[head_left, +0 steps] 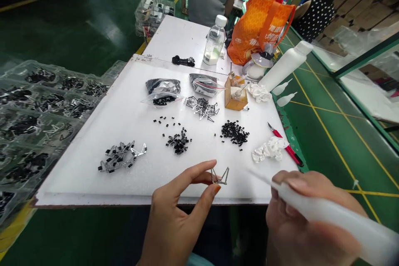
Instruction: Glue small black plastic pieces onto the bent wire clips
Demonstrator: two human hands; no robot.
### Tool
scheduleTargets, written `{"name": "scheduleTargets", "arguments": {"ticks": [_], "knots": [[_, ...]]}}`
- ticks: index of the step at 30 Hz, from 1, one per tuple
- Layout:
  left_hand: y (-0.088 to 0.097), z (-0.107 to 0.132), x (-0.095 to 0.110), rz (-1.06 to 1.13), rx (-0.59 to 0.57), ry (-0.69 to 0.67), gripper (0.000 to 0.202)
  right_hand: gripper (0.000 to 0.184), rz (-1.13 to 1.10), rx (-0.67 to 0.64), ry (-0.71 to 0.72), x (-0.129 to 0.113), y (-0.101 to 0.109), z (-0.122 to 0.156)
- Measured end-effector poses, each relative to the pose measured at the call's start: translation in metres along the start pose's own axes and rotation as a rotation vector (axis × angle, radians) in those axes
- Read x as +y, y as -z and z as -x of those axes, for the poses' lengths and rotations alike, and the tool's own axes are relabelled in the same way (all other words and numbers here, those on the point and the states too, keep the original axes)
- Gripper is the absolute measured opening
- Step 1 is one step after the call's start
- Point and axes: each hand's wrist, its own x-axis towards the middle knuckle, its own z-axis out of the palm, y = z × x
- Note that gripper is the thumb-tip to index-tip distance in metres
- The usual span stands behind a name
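Between thumb and fingers, my left hand (182,210) pinches a small V-shaped metal bracket (220,178) above the table's front edge. My right hand (311,216) is wrapped around a white squeeze bottle with a thin needle tip (330,216), blurred by motion. The tip points left toward the bracket, apart from it. Beyond my hands lie two heaps of tiny black parts, one in the middle (179,143) and one further right (235,133). At the left is a pile of metal brackets with black pieces (120,157). Bare metal brackets (203,108) lie farther back.
Crumpled tissue (270,149) and a red craft knife (286,145) lie at the right edge. Two plastic bags of black parts (163,89), a wooden holder (236,97), a white bottle (286,64) and an orange bag (255,29) stand behind. Parts trays (56,99) flank the left.
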Motion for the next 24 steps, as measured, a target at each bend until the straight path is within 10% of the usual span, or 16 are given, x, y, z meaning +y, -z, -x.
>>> {"name": "scheduleTargets", "arguments": {"ticks": [5, 24], "knots": [[-0.002, 0.0, 0.0, -0.03, 0.011, -0.144, 0.024, 0.038, 0.02, 0.208, 0.301, 0.003, -0.016, -0.001], [-0.001, -0.002, -0.003, -0.063, -0.072, -0.241, 0.037, 0.057, -0.223, 0.434, 0.051, 0.005, -0.038, 0.002]]}}
